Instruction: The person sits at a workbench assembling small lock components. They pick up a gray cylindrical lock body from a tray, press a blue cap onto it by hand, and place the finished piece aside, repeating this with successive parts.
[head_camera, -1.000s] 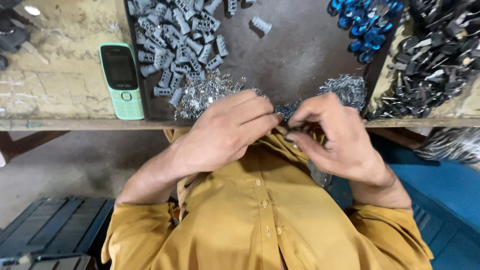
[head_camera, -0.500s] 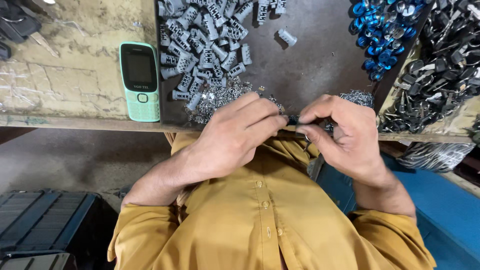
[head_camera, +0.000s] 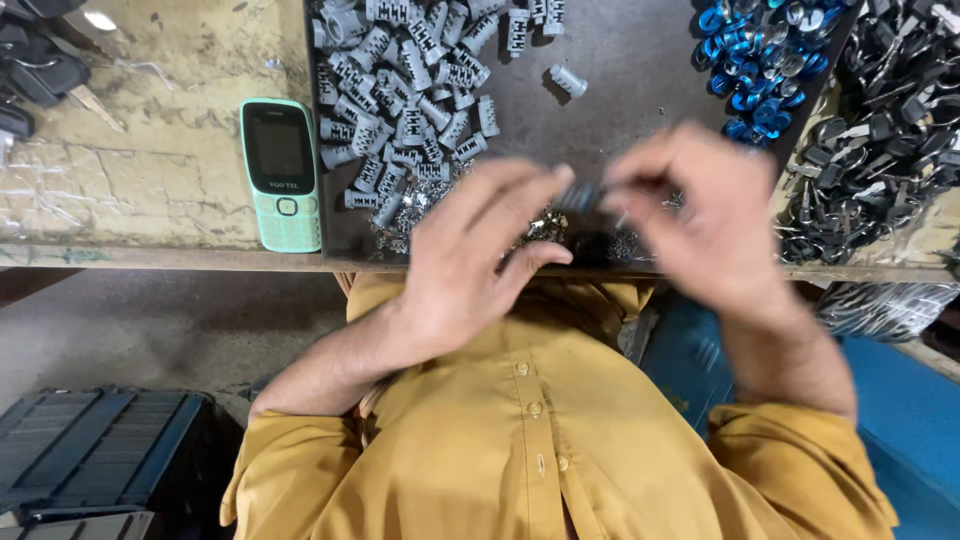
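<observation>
Head view, looking straight down at a tabletop (head_camera: 150, 200) and the person's own lap in a mustard-yellow shirt (head_camera: 520, 440). Both hands are raised just above the tabletop's near edge and blurred. The left hand (head_camera: 480, 255) has its fingers stretched forward and partly spread; the right hand (head_camera: 700, 215) has its fingers curled toward the left one. Between the two sets of fingertips sits a small dark metal part (head_camera: 583, 198), too blurred to show its shape, its long axis, or which hand grips it. Under the hands, at the near edge, lies a heap of tiny shiny metal bits (head_camera: 545, 235). On the dark mat (head_camera: 630, 70) toward the far edge is a pile of grey ribbed cylinders (head_camera: 410, 90), lying in every direction. At the far right corner are blue round pieces (head_camera: 755, 50), and beside them along the right edge a heap of black-headed keys (head_camera: 880, 130). Left of the mat lies a mint-green push-button phone (head_camera: 282, 172), its long axis running from near edge to far edge.
</observation>
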